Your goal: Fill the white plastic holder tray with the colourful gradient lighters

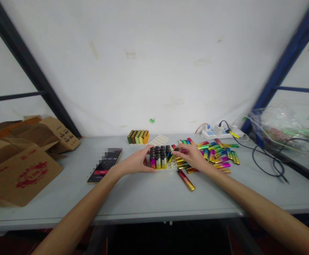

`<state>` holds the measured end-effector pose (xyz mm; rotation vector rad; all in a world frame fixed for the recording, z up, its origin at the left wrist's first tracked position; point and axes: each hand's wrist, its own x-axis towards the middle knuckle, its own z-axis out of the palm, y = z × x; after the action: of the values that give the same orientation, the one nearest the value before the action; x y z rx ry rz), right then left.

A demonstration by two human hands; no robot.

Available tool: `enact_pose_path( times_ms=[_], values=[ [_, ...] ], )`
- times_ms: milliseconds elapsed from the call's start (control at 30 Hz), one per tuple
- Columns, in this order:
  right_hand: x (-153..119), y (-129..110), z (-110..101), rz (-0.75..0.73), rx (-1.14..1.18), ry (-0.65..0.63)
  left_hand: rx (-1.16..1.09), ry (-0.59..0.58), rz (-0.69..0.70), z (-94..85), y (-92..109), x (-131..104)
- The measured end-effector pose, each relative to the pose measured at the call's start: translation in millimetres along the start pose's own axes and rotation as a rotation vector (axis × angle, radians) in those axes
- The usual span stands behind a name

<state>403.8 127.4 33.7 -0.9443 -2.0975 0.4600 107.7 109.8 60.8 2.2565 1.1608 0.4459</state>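
Observation:
Upright lighters (pixel 158 159) with black tops stand in rows in a white tray (pixel 172 166) whose right part shows bare holes. My left hand (pixel 140 161) holds the left side of this group, thumb in front and fingers behind. At the right end of the rows, my right hand (pixel 190 154) pinches a lighter (pixel 172 155) by its dark top, tilted over the tray. Shiny multicoloured lighters (pixel 218 152) lie in a loose pile beside and beyond my right hand. One red and gold lighter (pixel 186 180) lies apart, nearer the front.
A phone (pixel 105 164) showing a timer lies left of my left hand. Cardboard boxes (pixel 24 170) fill the left side. Behind stand another lighter block (pixel 138 136) and a white tray (pixel 159 140). A power strip (pixel 220 132), cables (pixel 267 161) and plastic bags (pixel 282 124) are at right.

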Motion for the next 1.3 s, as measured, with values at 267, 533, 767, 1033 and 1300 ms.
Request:
enact_pose_path(
  times_ms=[267, 533, 767, 1033, 1300],
  values=[
    [-1.9, -3.4, 12.6, -0.104, -0.189, -0.06, -0.054, -0.016, -0.006, 1.3, 0.7, 0.6],
    [2.7, -4.6, 7.4, -0.189, -0.236, -0.134, 0.013, 0.001, -0.009, 0.3, 0.4, 0.3],
    [4.9, 2.4, -29.4, 0.018, -0.299, -0.025, -0.017, -0.022, -0.033, -0.7, 4.2, -0.5],
    [-2.9, -18.5, -37.0, -0.025, -0.337, -0.209, 0.01, -0.025, -0.058, -1.5, 6.6, -0.6],
    [-11.1, -37.7, -39.4, -0.079, -0.262, -0.485, -0.025, -0.006, -0.026, -0.1, 3.6, -0.5]
  ],
)
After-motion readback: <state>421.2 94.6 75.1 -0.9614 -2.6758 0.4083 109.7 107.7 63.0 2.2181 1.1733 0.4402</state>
